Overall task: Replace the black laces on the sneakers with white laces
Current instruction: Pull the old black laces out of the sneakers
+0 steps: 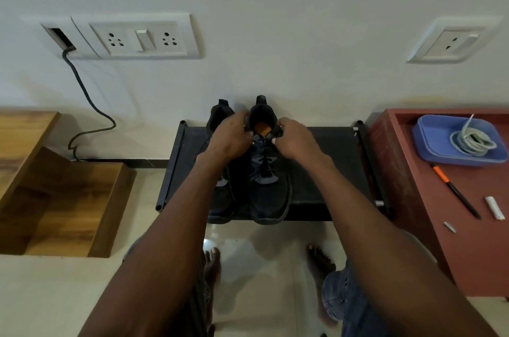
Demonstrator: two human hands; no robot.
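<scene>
Sneakers point(264, 171), a dark pair, sit side by side on a low black rack point(330, 171) against the far wall, toes toward the person, heels far. Right-hand shoe carries the black laces point(265, 160) running up its tongue; whether the left-hand shoe is laced can't be told, an arm covers most of it. Laces look thin, soft and floppy, light, likely to slide through eyelets once slack; best taken by pinching close to the top eyelets or at the tips, not mid-span. Shoe itself looks light with a soft fabric upper and flexible collar, so it probably needs steadying at the collar while pulling. Left hand point(230, 138) is at the collar's left edge, fingers curled round what appears to be the rim or a lace end there. Right hand point(294, 141) is at the collar's right side, fingertips pinching dark lace near the top eyelets. Both forearms reach straight out from near, wrists level, palms turned down and inward. Judged early: black laces not yet out. White laces point(472, 139) lie coiled in a blue tray point(429, 141) on a red table point(413, 199) to the right, well apart from the shoes, with an orange-and-black pen point(455, 190) near it.
</scene>
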